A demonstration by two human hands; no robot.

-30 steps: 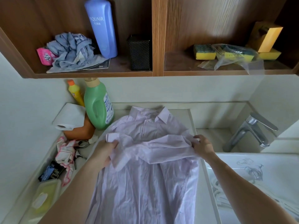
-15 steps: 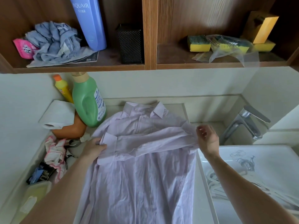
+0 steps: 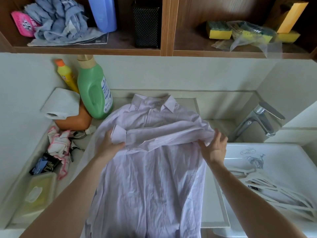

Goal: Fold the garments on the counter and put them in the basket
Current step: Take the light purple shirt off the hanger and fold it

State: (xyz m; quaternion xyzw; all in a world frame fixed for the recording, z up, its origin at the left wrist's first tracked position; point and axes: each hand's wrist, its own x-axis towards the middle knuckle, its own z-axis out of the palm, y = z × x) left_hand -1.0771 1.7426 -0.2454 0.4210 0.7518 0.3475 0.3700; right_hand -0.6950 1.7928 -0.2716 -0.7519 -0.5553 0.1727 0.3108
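Left hand [image 3: 109, 146] holds wrinkled lilac shirt [image 3: 151, 182]; right hand [image 3: 215, 149] perhaps pinching.

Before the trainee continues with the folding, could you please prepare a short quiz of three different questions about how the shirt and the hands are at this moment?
1. True or false: the pale lilac striped button-up shirt lies with its collar toward the person.
2. Choose one: the left hand grips the sleeve folded across the chest at: A the shoulder; B the cuff; C the elbow.
3. Short answer: which tall container stands on the counter to the left of the shirt's collar, nearest the shirt?

Key
1. False: the collar points away, toward the wall.
2. B.
3. The green plastic detergent bottle.
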